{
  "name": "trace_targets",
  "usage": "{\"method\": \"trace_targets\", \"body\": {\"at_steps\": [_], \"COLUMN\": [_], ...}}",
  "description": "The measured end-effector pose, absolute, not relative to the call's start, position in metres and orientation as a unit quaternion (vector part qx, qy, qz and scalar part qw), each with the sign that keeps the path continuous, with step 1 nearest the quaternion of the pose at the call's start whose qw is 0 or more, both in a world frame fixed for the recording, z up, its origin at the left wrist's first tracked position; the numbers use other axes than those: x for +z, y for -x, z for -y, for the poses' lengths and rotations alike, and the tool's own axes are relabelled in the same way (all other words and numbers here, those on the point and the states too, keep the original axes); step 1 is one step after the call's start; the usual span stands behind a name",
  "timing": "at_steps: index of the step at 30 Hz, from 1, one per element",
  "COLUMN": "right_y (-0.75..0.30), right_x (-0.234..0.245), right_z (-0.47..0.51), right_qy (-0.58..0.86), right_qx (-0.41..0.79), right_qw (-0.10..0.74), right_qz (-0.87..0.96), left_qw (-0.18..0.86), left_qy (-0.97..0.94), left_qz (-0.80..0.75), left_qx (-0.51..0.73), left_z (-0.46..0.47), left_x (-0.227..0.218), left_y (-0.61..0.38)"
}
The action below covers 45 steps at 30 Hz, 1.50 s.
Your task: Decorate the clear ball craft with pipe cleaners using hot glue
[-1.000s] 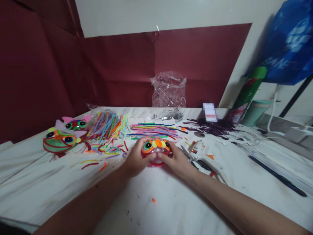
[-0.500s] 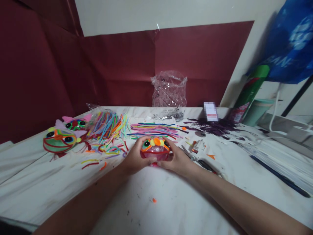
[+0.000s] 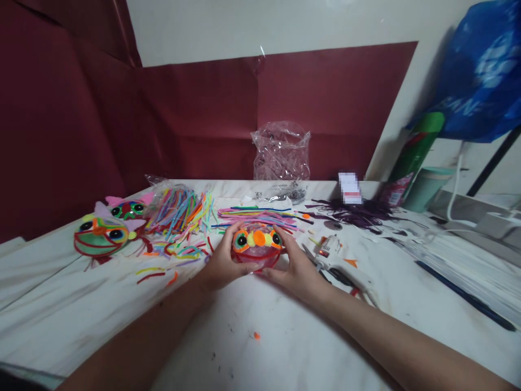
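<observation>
Between both hands is a round, clear pink craft lantern [image 3: 260, 252] made up as an animal face, with dark eyes in green and orange rings, an orange nose, yellow cheek pieces and a red rim along the mouth. My left hand [image 3: 223, 260] wraps its left side, thumb low at the front. My right hand [image 3: 301, 266] clasps the right side in the same way. Fingers behind it are hidden. Right of my right hand lie a white glue gun [image 3: 330, 247] and scissors [image 3: 315, 259], partly overlapping.
Two finished-looking animal faces, one green-mouthed [image 3: 100, 241], one pink-eared [image 3: 128, 207], stand at left. Pipe cleaners [image 3: 179, 212] lie bundled and loose behind my hands. Purple strands [image 3: 362, 213], a green cup [image 3: 427, 187] and a dark stick [image 3: 464, 296] are at right.
The face in my hands has tilted, so both eyes and more of its top now show. Both hands keep their hold in nearly the same place.
</observation>
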State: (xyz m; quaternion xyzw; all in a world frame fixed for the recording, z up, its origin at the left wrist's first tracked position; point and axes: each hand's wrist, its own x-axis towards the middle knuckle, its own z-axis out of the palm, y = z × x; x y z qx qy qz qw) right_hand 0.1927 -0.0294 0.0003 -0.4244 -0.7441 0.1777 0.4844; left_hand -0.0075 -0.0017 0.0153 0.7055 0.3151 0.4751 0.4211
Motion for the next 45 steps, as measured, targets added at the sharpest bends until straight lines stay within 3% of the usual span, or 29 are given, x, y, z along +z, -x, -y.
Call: {"method": "trace_targets", "body": {"at_steps": [4,17,24,29,40,45], "right_y": [-0.194,-0.195,-0.194,-0.192,-0.188,-0.188], "right_x": [0.000,0.002,0.004,0.015,0.013,0.015], "right_z": [0.027,0.028,0.028,0.034,0.034,0.034], "right_qy": [0.423,0.440,0.441,0.469,0.487,0.450], "right_qx": [0.164,0.189,0.227,0.321,0.353,0.389], "right_qw": [0.454,0.434,0.446,0.468,0.484,0.497], "right_qz": [0.767,0.763,0.745,0.677,0.636,0.631], "left_qw": [0.395,0.477,0.365,0.358,0.206,0.204], "left_qy": [-0.730,-0.693,-0.741,-0.744,-0.808,-0.805], "left_qz": [-0.337,-0.314,-0.354,-0.372,-0.371,-0.383], "left_qx": [0.444,0.439,0.439,0.423,0.408,0.405], "left_z": [-0.002,0.001,-0.003,-0.001,0.011,0.013], "left_x": [0.011,0.011,0.003,0.006,0.010,0.010], "left_y": [0.009,0.007,0.008,0.009,-0.003,-0.005]}}
